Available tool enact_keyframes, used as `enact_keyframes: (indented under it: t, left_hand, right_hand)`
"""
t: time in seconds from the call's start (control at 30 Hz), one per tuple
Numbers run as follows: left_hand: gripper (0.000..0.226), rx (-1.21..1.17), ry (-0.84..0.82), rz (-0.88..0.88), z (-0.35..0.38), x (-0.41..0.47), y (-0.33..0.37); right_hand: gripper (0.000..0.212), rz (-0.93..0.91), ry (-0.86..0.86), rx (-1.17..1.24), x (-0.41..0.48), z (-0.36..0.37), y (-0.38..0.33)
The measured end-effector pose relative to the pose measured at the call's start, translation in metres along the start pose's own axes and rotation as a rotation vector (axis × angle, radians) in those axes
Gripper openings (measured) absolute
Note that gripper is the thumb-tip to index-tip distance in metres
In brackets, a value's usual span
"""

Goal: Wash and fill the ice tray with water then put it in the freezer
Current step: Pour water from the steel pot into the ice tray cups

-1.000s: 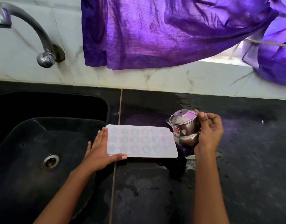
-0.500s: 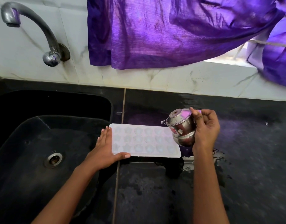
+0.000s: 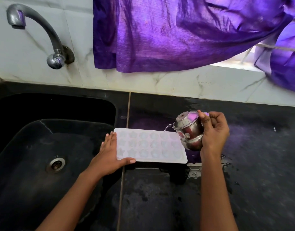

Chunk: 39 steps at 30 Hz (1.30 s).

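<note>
Tray (image 3: 150,144) is steadied by the flat left hand (image 3: 108,154); right hand (image 3: 213,135) grips the pot (image 3: 188,130), now tipped further, so water (image 3: 167,127) starts pouring in

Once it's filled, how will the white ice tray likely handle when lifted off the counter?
The ice tray looks thin with shallow cells, so it may flex and spill unless kept level. The counter beside it is wet, so it could slide if pushed; the left hand rests at its edge. Water poured from the steel pot adds weight.
</note>
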State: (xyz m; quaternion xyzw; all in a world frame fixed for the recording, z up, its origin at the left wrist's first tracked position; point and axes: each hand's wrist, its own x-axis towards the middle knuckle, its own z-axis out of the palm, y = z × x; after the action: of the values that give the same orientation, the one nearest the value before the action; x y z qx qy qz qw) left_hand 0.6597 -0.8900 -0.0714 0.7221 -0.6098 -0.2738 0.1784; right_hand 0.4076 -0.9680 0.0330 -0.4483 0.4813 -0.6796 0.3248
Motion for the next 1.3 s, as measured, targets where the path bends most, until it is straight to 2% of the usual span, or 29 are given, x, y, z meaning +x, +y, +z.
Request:
enact_keyframes:
  t: [0.63, 0.87, 1.0, 1.3]
  left_hand:
    - [0.120, -0.049, 0.023, 0.010, 0.002, -0.002, 0.000]
    - [0.120, -0.053, 0.023, 0.012, 0.002, -0.004, -0.001]
    - [0.120, -0.057, 0.011, 0.018, 0.001, -0.004, 0.001]
    - [0.122, -0.053, 0.005, -0.013, -0.001, -0.007, 0.005]
  right_hand:
    - [0.022, 0.002, 0.032, -0.040, -0.002, -0.001, 0.002]
    - [0.019, 0.104, 0.086, 0.096, -0.003, 0.002, 0.004]
    - [0.019, 0.133, 0.057, 0.201, -0.004, 0.006, 0.004]
    - [0.020, 0.124, -0.029, 0.131, -0.010, 0.018, 0.007]
